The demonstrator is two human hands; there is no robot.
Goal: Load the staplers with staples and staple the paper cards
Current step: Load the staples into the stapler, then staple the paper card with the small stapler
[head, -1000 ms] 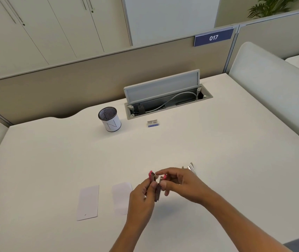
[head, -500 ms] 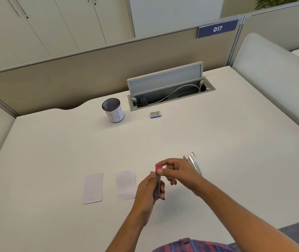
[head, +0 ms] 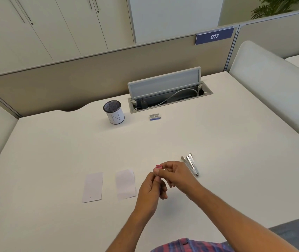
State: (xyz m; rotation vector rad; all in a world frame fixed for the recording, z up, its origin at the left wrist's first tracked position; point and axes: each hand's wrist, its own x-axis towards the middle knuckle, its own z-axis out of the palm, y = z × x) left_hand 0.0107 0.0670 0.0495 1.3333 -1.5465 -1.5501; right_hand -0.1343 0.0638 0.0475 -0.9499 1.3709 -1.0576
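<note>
Above the desk's front middle, my left hand (head: pixel 151 190) grips a small pink stapler (head: pixel 158 167) upright; only its pink top end shows above my fingers. My right hand (head: pixel 176 174) pinches that top end between thumb and fingers. A silver metal stapler (head: pixel 190 163) lies on the desk just right of my right hand, untouched. Two white paper cards lie to the left: one card (head: pixel 92 187) further left, the other card (head: pixel 125 184) close to my left hand. A small box of staples (head: pixel 155 117) sits far back near the cable tray.
A white mesh pen cup (head: pixel 113 114) stands at the back of the white desk (head: pixel 235 142). An open cable tray (head: pixel 170 96) with a raised lid sits behind the staple box. Beige partitions close off the back and sides.
The pink stapler was spread open between both hands a second ago; now it is closed and upright in my left hand. The silver stapler is now fully uncovered.
</note>
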